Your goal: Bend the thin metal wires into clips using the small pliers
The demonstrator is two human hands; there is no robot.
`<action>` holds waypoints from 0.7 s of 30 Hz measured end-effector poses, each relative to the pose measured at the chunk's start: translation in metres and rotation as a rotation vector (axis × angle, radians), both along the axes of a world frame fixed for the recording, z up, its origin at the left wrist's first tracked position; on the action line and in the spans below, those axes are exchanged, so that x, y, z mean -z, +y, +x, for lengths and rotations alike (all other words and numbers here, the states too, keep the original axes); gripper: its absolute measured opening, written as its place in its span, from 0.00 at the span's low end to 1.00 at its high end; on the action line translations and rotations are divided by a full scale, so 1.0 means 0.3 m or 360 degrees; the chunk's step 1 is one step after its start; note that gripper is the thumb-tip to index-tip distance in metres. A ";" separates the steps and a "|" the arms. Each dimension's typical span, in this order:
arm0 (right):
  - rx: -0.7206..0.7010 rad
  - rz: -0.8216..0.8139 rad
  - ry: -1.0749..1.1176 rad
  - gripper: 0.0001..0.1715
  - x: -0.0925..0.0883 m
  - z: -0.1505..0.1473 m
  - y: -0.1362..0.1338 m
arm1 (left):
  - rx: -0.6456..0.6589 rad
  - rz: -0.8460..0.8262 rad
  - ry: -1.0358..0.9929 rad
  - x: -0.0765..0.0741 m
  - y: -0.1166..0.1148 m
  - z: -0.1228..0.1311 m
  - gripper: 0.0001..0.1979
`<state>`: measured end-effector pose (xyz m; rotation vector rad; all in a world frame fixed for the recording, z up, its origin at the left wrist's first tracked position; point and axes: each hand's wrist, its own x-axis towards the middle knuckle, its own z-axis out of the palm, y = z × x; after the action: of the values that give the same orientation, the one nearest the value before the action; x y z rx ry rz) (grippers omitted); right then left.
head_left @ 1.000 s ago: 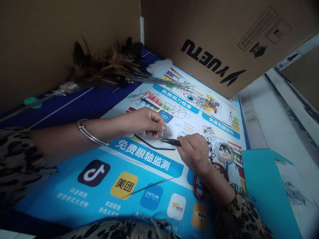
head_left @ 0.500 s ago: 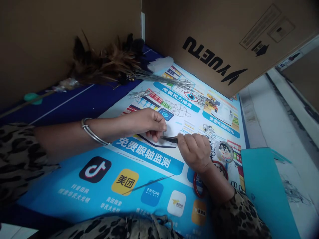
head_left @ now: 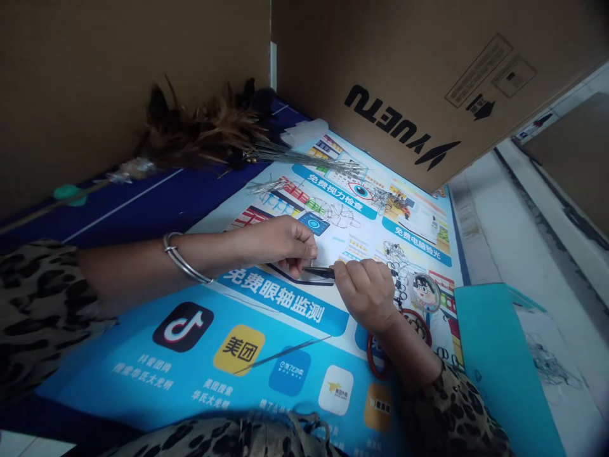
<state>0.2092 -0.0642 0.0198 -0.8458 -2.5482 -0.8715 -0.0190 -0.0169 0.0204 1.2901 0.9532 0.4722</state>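
My right hand point(head_left: 365, 293) is closed around dark, narrow-jawed pliers point(head_left: 320, 272), their tips pointing left. My left hand point(head_left: 295, 244) pinches a short, thin piece of wire point(head_left: 311, 262), which stands up at the plier tips; most of it is hidden by the fingers. The two hands nearly meet above a printed poster sheet point(head_left: 285, 400). Red loops point(head_left: 375, 358) show on both sides of my right wrist; whether they are a tool's handles or a bangle I cannot tell.
Bundled straight wires point(head_left: 309, 156) and brown feathers point(head_left: 204, 130) lie at the back left. Tangled bent wires point(head_left: 340, 212) and black rings point(head_left: 398, 289) are scattered over the poster. Cardboard walls point(head_left: 390, 57) rise behind. A turquoise folder point(head_left: 499, 355) sits at the right edge.
The view has shifted slightly. The plier tips have come closer under my left fingers, and the short wire now shows upright beside them. Both hands keep their grip.
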 end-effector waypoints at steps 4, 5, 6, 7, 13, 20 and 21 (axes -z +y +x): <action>0.0044 0.0024 -0.0030 0.05 0.002 -0.004 -0.006 | 0.0001 0.0023 0.0001 0.000 -0.001 0.001 0.12; 0.0059 0.0016 -0.0026 0.05 0.003 -0.005 -0.009 | 0.0002 0.0025 -0.0002 0.001 -0.001 0.001 0.11; 0.0074 0.0005 -0.0024 0.05 0.004 -0.006 -0.011 | -0.0002 0.0023 -0.0007 0.001 0.000 0.001 0.11; 0.0090 -0.0005 -0.0021 0.05 0.005 -0.008 -0.013 | -0.0011 0.0019 -0.0007 0.001 0.000 0.001 0.11; 0.0096 -0.0019 -0.0020 0.05 -0.003 -0.012 -0.015 | -0.0008 0.0042 0.0001 0.003 0.001 0.001 0.10; 0.0060 0.0035 -0.0061 0.04 -0.008 -0.011 -0.013 | -0.0014 0.0028 0.0029 0.003 -0.001 0.004 0.11; 0.0056 0.0041 -0.0064 0.03 -0.008 -0.011 -0.012 | -0.0014 0.0027 0.0025 0.003 -0.001 0.004 0.11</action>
<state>0.2058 -0.0679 0.0223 -0.8761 -2.5580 -0.9389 -0.0176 -0.0172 0.0195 1.3075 0.9702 0.4783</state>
